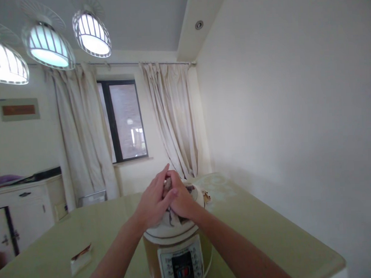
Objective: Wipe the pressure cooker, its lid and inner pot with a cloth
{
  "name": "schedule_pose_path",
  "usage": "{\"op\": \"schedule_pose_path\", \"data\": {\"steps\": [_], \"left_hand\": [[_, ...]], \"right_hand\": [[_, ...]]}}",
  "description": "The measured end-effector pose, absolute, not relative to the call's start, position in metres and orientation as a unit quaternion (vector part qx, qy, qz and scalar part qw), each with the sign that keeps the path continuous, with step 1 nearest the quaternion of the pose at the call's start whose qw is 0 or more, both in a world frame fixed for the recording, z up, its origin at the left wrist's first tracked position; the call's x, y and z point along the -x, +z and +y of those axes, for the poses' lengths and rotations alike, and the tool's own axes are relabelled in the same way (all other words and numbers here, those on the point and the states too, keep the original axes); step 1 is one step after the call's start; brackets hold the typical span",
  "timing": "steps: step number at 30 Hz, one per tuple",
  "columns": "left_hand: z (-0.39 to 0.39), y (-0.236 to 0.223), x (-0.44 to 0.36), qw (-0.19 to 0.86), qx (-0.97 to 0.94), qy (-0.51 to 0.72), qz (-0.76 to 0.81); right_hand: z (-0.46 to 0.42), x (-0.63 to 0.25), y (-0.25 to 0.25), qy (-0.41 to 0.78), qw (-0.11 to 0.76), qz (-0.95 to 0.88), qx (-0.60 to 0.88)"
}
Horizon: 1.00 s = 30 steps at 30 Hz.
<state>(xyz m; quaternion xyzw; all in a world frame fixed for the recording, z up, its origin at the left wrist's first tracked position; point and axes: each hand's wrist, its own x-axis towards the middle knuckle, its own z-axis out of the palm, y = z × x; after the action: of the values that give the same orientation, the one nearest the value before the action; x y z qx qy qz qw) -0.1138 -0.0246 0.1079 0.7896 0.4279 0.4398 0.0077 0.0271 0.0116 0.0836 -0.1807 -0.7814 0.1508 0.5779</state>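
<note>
- In the head view, the person's left hand (153,204) and right hand (183,200) meet over a bunched, greyish cloth (173,218), both closed on it; the left index finger points up and away from the bundle.
- The cooker (177,239) stands upright directly beneath the fingers, with the cloth at its white top; the hands hide what lies under the bundle.
- The control panel (181,262) sits below the fingers, on the side nearer the person, and the cloth hangs clear of it.
- To handle the cloth well, the person would likely do best to keep its folds gathered under both palms, so no loose end trails, and to press straight down rather than sideways, since a sideways push could tip or slide the cooker on the table (115,228).
- Matching force from both hands should keep the bundle from twisting.
- A small packet (81,259) lies well to the left of the fingers, and a brown item (207,196) lies near, beyond the right ones; neither seems to hinder the work.
</note>
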Motion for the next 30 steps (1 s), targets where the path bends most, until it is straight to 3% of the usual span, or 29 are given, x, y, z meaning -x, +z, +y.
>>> {"op": "schedule_pose_path", "data": {"steps": [5, 8, 11, 18, 30], "left_hand": [[-0.027, 0.087, 0.114, -0.065, -0.832, 0.322, 0.446], [-0.033, 0.080, 0.119, -0.090, -0.830, 0.310, 0.456], [-0.042, 0.078, 0.121, -0.098, -0.810, 0.308, 0.489], [-0.053, 0.072, 0.149, -0.104, -0.753, 0.328, 0.560], [0.040, 0.093, 0.188, 0.049, -0.702, 0.344, 0.622]], "right_hand": [[0.024, -0.067, 0.083, 0.152, 0.524, -0.812, 0.208], [0.035, -0.075, 0.087, 0.261, 0.498, -0.810, 0.169], [0.046, -0.072, 0.091, 0.322, 0.536, -0.759, 0.183], [0.055, -0.048, 0.088, 0.170, 0.513, -0.791, 0.285], [0.059, -0.046, 0.076, 0.130, 0.521, -0.782, 0.316]]}}
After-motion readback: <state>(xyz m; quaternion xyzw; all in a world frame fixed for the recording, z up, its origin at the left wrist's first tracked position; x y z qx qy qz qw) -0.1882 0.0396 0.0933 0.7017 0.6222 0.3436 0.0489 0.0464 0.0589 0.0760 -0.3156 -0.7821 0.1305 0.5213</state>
